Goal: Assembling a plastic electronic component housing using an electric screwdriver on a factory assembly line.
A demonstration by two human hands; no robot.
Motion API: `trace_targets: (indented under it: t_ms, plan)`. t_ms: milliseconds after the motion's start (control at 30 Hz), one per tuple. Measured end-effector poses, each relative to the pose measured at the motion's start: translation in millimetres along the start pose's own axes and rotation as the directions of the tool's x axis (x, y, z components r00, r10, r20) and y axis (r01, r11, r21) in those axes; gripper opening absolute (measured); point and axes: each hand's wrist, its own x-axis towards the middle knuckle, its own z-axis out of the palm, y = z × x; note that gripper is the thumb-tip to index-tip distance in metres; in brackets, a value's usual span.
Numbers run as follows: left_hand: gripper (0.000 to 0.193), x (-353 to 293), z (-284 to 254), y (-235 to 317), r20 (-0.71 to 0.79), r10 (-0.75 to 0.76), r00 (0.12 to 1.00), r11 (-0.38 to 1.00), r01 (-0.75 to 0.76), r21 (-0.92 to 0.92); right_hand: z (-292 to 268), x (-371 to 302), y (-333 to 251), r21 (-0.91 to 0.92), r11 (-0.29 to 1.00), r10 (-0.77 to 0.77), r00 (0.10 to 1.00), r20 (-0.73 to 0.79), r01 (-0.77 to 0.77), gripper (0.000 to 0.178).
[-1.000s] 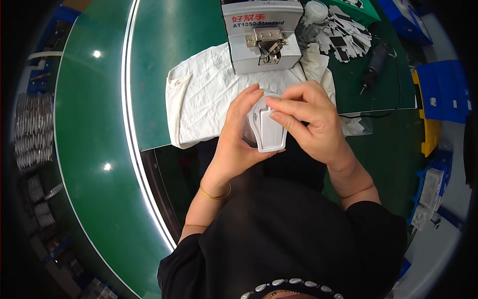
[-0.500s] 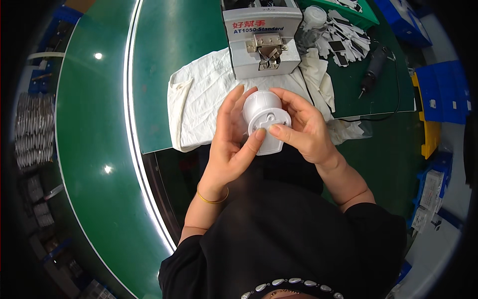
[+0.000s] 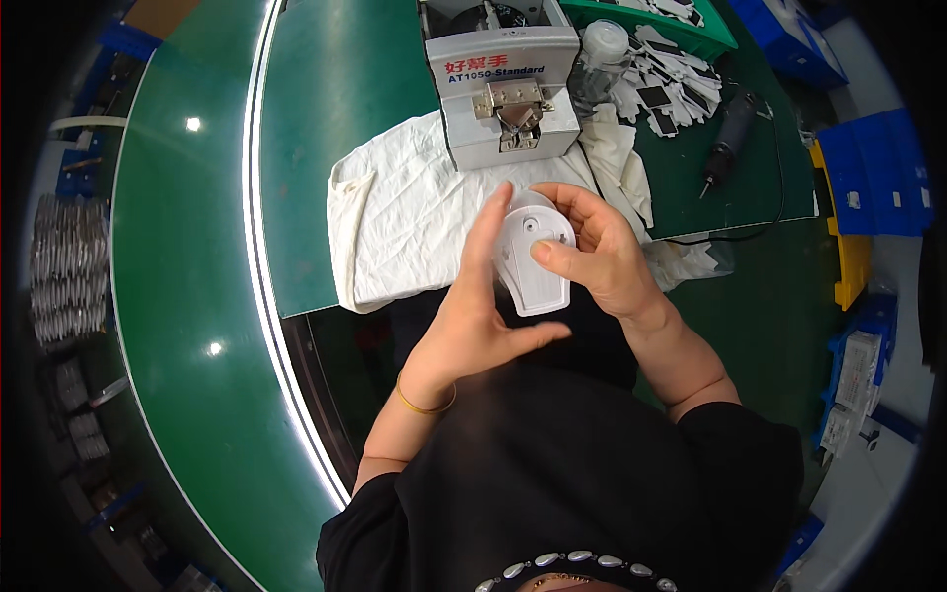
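Observation:
A white plastic housing (image 3: 538,266), rounded at the top with a flat tapering base plate facing up, is in front of my body. My right hand (image 3: 607,261) grips it, the thumb pressed on the plate and the fingers behind its far right side. Small round holes show in the plate near the rounded end. My left hand (image 3: 478,311) is open beside the housing's left edge, its fingers stretched upward and its thumb spread away below the plate. Whether the left fingers touch the housing I cannot tell.
Beyond the hands, a grey screw feeder (image 3: 508,109) stands behind a white cloth (image 3: 395,212). To the right are a transparent jar (image 3: 602,59), a pile of white parts (image 3: 676,89) and an electric screwdriver (image 3: 728,143) with a cord. A green bench (image 3: 197,247) with a bright edge runs along the left.
My left thumb has come off the plate and swung down and away, and the left hand has opened. The housing has turned so that more of its flat plate shows.

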Motion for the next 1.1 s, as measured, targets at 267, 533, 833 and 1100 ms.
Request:
trace_targets:
  t_ms: [267, 533, 833, 1100]
  plan:
    - [0.108, 4, 13, -10, -0.058, 0.067, 0.996, 0.996, -0.063, 0.071, 3, -7, 7, -0.042, 0.997, -0.068, 0.998, 0.009, 0.068, 0.066]
    - [0.114, -4, 5, -9, -0.149, -0.055, 0.987, 0.99, 0.073, 0.118, -99, 22, -31, -0.546, 0.78, -0.551, 0.751, -0.364, 0.307, 0.047]
    - [0.111, -3, 21, -22, -0.122, -0.069, 0.99, 0.983, 0.088, 0.161, -267, 37, -58, -0.573, 0.673, -0.396, 0.426, -0.813, -0.467, 0.05]
    - [0.104, -7, 16, -39, -0.127, -0.006, 0.992, 0.956, 0.043, 0.291, -181, 13, -58, 0.146, 0.845, -0.42, 0.808, -0.414, 0.514, 0.05]
